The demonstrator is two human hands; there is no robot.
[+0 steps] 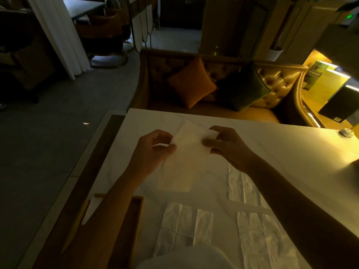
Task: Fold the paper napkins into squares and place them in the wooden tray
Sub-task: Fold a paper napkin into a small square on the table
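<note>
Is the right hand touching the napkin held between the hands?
Touching. The head view shows the right hand pinching the right edge of the napkin between thumb and fingers.

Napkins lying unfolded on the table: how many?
3. The mid-right napkin, the near-centre napkin, the near-right napkin. More may be hidden. A fourth napkin is pinched by the left hand and right hand.

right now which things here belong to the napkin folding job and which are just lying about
Job in hand:
held napkin, pinched by left hand and right hand
unfolded napkins flat on the table
wooden tray, partly under the left arm

Lying about:
orange cushion and dark green cushion on the sofa
small round white object at the table's right edge
</note>
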